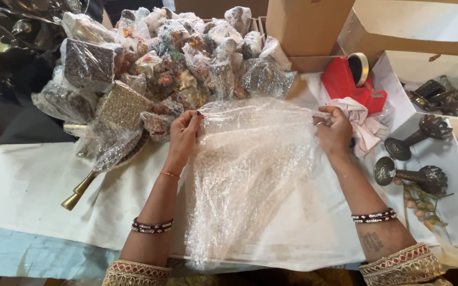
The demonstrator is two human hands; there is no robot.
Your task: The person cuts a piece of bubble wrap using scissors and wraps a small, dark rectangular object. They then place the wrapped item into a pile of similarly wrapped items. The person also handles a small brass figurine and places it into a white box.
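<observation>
Here, a sheet of clear bubble wrap lies spread over the white cloth on the counter, and everything else is placed from it. The left hand pinches the sheet's upper left corner, grip closed on the plastic between thumb and fingers. The right hand pinches the upper right corner, grip likewise closed on the plastic; a ring shows on one finger. Between the two hands the top edge of the sheet runs fairly taut. The lower part lies crumpled and narrows toward the near edge of the counter.

Beyond the sheet's top edge, touching or nearly touching it, sits a heap of plastic-wrapped ornaments, glittery and dark. To the left of the sheet, a brass-coloured stem sticks out from one wrapped piece and rests on the cloth. To the upper right of the sheet stands a red tape dispenser, with a pinkish rag just beside the right hand. Further right of the sheet, two dark metal stands lie on their sides. Cardboard boxes rise behind the dispenser. Both wrists carry beaded bangles; the sleeves have embroidered gold cuffs.
</observation>
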